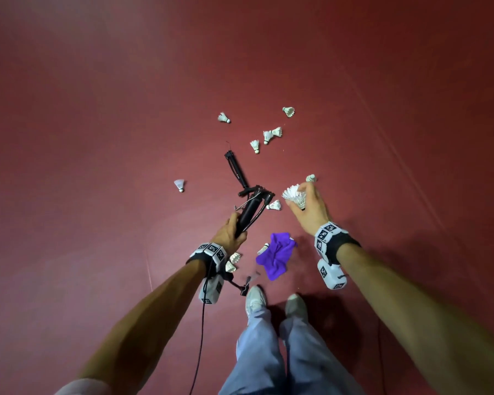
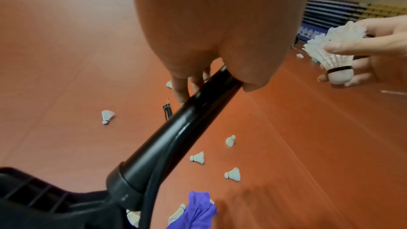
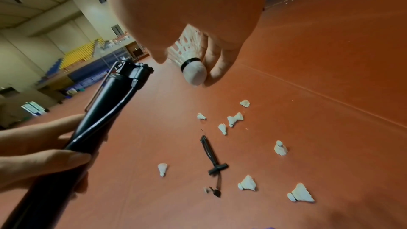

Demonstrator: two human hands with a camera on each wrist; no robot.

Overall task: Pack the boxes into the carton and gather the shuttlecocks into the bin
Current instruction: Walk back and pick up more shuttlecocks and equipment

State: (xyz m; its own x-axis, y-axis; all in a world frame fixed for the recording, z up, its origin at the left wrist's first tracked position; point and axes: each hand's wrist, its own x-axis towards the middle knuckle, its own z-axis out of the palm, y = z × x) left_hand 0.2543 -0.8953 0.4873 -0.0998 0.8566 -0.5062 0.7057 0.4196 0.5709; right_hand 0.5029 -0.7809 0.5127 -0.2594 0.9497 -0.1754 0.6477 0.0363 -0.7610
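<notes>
My left hand grips a black tube with a cord along its side, held above the red floor. In the left wrist view the tube runs out from under my curled fingers. To its right, my right hand pinches a nested stack of white shuttlecocks near the cork end. Several loose shuttlecocks lie on the floor: one to the left, a group further ahead, and one just below the tube's tip.
A black T-handled tool lies on the floor ahead of the tube. A purple cloth lies by my feet, with two shuttlecocks beside it. A black cable hangs from my left wrist. Yellow seating stands far off.
</notes>
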